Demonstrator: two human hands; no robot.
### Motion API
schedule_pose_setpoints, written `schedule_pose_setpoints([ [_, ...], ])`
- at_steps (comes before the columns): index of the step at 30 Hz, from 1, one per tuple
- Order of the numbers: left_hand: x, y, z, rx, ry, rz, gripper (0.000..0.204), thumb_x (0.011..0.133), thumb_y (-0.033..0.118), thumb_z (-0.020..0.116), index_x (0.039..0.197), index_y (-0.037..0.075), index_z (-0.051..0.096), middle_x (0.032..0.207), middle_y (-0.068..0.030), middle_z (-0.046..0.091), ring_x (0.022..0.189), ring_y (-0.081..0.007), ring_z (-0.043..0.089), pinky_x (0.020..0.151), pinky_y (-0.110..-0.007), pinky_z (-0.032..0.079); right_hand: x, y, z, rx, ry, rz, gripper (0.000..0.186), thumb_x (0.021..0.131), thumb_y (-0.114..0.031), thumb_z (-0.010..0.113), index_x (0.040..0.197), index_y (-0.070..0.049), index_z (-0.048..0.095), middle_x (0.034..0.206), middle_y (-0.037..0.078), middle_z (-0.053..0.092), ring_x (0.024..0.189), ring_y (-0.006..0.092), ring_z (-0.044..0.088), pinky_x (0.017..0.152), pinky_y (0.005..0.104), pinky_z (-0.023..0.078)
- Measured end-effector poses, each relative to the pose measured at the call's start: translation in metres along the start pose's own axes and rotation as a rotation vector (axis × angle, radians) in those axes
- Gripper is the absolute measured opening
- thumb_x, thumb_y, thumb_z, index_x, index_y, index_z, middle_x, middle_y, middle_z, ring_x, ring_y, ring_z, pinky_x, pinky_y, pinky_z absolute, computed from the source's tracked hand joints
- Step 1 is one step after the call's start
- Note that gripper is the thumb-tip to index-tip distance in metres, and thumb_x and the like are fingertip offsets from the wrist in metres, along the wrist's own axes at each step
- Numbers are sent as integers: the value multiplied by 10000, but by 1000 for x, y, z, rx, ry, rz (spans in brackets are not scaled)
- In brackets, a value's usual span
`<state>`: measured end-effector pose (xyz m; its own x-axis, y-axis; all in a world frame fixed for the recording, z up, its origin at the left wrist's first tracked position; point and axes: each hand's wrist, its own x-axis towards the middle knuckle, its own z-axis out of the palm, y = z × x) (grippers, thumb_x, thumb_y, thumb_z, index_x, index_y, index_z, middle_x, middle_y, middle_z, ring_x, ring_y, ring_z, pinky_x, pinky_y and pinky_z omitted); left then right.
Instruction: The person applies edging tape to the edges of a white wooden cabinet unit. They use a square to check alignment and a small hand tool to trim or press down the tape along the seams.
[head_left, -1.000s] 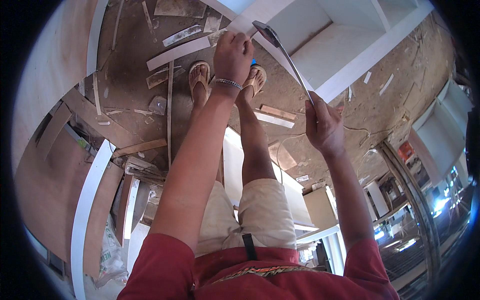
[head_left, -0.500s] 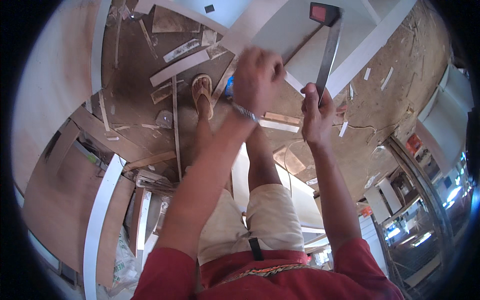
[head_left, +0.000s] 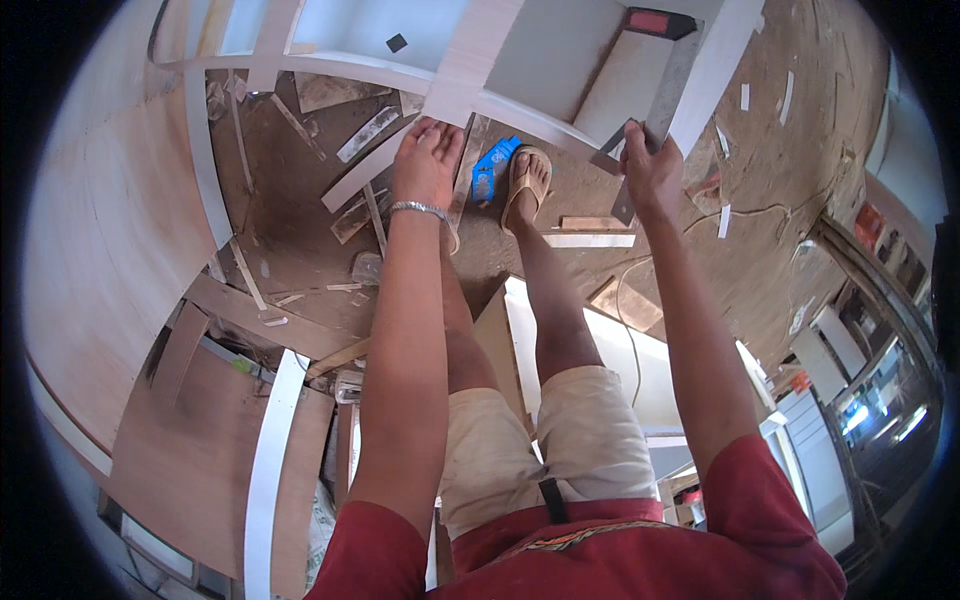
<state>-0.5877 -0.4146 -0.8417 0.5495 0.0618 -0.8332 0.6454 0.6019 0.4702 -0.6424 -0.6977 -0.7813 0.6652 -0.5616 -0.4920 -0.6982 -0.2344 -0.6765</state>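
Note:
My right hand [head_left: 650, 175] grips a long metal straightedge tool [head_left: 668, 85] with a black-and-red head [head_left: 648, 22] at its top; it lies along the white cabinet frame's right side [head_left: 715, 75], over the compartment. My left hand [head_left: 425, 165], with a chain bracelet at the wrist, has its fingers curled at the lower edge of a white upright [head_left: 465, 65] of the cabinet frame. A blue crumpled packet [head_left: 490, 170] lies on the floor between my hands, beside my sandalled foot [head_left: 528, 178].
A large plywood panel [head_left: 110, 250] stands at my left, with boards and a white strip [head_left: 270, 470] below it. Scrap offcuts [head_left: 365, 135] litter the dirty floor [head_left: 770, 150]. A cord [head_left: 640, 270] runs across the floor at right. More cabinet pieces [head_left: 830, 340] stand at the far right.
The view has shifted, with the cabinet lower in it. The tool has swung from a slant onto the frame's right side. My left hand has moved from mid-air to the frame's edge.

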Motion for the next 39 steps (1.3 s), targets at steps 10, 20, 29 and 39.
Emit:
schedule_pose_setpoints([
  [10, 12, 15, 15, 2, -73, -116, 237, 998, 28, 660, 1225, -19, 611, 1165, -87, 669, 1013, -167, 663, 817, -259, 608, 5, 11, 1, -49, -13, 26, 423, 969, -324, 676, 1085, 82, 686, 784, 153, 705, 727, 195, 684, 674, 384, 568],
  [20, 5, -3, 36, 107, -22, 8, 337, 1016, 37, 622, 1337, 21, 518, 1224, -134, 633, 1079, -251, 660, 926, -374, 628, 11, 30, 2, 13, 10, 24, 436, 960, -360, 678, 1099, 52, 713, 840, 184, 748, 780, 256, 739, 750, 386, 572],
  [29, 7, -12, 47, 174, 52, 191, 329, 1018, 44, 587, 1342, 28, 532, 1232, -138, 627, 1049, -238, 644, 913, -362, 612, 5, 21, 3, 129, -34, 50, 435, 977, -337, 663, 1104, 78, 690, 786, 159, 719, 763, 215, 733, 724, 377, 596],
  [39, -45, -31, -29, 743, 178, -4, 299, 928, 164, 773, 1071, 14, 558, 880, -51, 620, 787, -153, 621, 661, -309, 570, 12, 13, -5, -61, -84, 129, 464, 949, -360, 686, 1102, 77, 701, 845, 181, 748, 783, 226, 742, 722, 390, 574],
])
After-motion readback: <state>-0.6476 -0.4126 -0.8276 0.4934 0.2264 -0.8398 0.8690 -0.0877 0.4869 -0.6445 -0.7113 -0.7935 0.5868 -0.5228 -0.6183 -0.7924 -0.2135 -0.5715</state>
